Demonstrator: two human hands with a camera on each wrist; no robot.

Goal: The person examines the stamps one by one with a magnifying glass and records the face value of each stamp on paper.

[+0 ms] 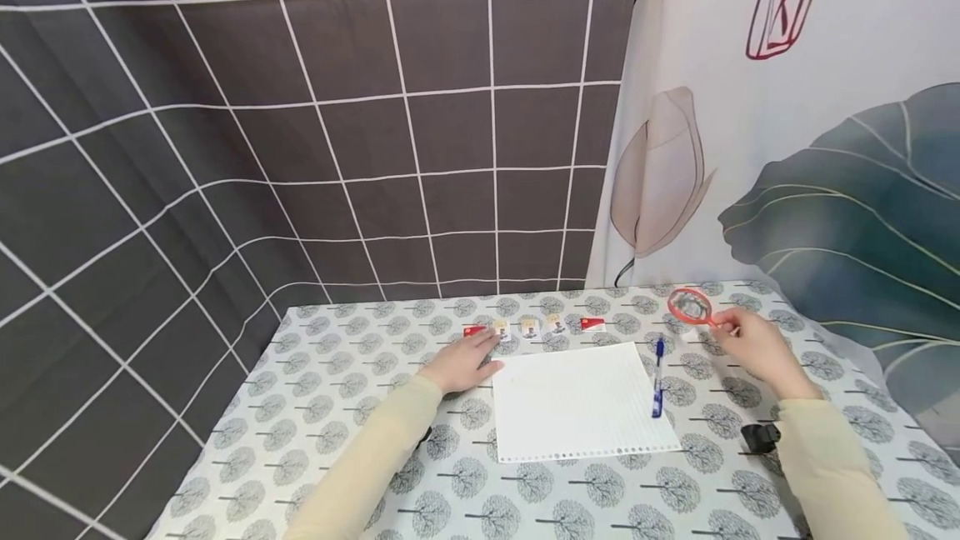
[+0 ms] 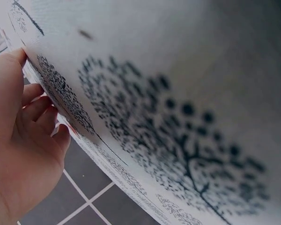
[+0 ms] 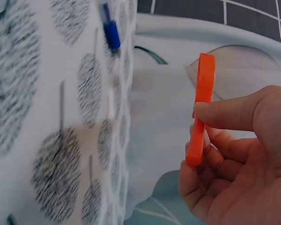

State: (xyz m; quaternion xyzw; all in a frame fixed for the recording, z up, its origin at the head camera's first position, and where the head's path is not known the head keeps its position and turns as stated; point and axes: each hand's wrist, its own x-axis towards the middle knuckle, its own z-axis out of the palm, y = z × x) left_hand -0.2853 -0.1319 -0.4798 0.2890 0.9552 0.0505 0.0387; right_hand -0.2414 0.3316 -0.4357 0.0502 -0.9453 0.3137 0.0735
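Magnifier (image 1: 690,307) is hovering at the head view's right, the right hand (image 1: 756,346) pinching it; the left hand (image 1: 463,362), loosely extended, is resting at the leftmost cards (image 1: 505,332), risking skewing them. Left-wrist view is hiding them. Right-wrist view: a slackening pinch could be releasing the handle (image 3: 195,150).

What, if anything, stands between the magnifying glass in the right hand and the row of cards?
Nothing visible does: the head view shows only patterned tablecloth between the magnifying glass in the right hand and the nearest red-and-white card. The blue pen lies off that line, nearer the person.
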